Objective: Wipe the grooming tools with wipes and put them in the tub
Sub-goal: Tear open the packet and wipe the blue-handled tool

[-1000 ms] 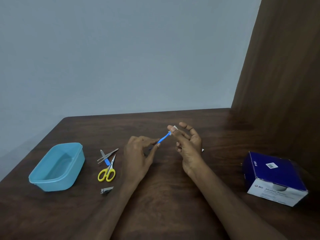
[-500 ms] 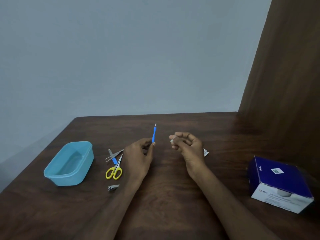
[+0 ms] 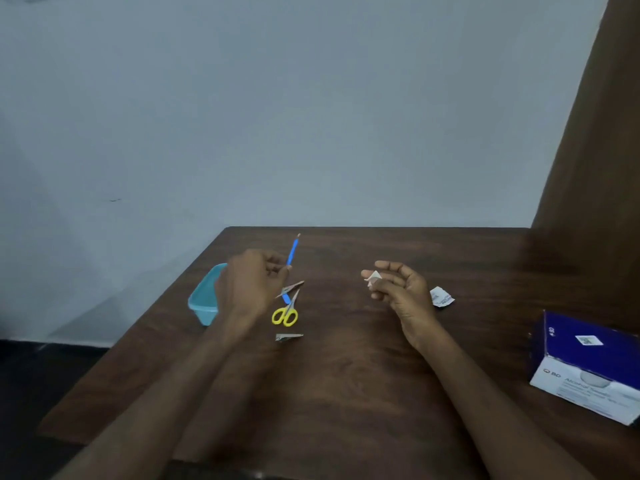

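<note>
The tub [image 3: 204, 299] lies at about nine o'clock from the left hand [image 3: 249, 282], just beside and partly behind it, far nearer than the right hand [image 3: 398, 289]. The left hand pinches a slim blue-handled tool [image 3: 292, 252] near its lower end, long axis tilted toward one o'clock. The right hand's curled fingers hold a small white wipe [image 3: 373, 277].

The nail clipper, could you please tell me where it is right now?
In the head view, the nail clipper lies on the table left of centre, just nearer the person than the yellow scissors, beside the left forearm.
</note>
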Motion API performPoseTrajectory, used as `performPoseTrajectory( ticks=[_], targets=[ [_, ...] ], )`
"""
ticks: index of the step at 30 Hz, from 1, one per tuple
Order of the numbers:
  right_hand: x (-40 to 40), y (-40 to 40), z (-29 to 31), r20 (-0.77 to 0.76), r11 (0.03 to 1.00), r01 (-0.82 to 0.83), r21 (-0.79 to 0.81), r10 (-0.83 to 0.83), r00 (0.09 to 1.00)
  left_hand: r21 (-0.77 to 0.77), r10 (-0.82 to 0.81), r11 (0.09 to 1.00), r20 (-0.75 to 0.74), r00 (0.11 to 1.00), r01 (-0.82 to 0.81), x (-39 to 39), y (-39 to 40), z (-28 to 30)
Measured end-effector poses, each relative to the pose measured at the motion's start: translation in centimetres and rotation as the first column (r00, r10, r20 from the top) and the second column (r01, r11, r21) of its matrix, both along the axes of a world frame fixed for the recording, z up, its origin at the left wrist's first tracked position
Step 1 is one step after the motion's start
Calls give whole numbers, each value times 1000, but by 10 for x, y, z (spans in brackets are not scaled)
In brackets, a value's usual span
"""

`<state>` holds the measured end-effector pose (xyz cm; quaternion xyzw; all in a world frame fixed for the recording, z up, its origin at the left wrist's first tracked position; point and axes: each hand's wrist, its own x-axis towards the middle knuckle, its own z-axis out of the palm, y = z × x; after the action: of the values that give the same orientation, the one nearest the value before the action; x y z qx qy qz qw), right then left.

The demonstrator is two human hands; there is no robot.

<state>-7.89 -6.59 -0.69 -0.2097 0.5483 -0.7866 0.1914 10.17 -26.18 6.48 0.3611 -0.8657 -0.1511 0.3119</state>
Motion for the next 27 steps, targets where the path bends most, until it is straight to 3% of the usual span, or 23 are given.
performPoseTrajectory(
  ticks=[6, 15, 23, 27],
  targets=[
    [-1, 4, -4, -5, 999, 32, 27, -32, 999, 60, 251, 959, 264, 931, -276, 53, -60, 43],
    [4, 6, -1, -20, 997, 21, 73, -19, 1000, 74, 295, 920, 513, 806, -384, 61, -72, 29],
    [1, 4, -4, -36, 997, 5, 75, -3, 999, -14, 308, 932, 555, 773, -362, 51, -71, 15],
    [-1, 2, -6, -49, 996, 4, 92, 1, 999, -78, 327, 939, 500, 802, -334, 51, -71, 11]
  ],
)
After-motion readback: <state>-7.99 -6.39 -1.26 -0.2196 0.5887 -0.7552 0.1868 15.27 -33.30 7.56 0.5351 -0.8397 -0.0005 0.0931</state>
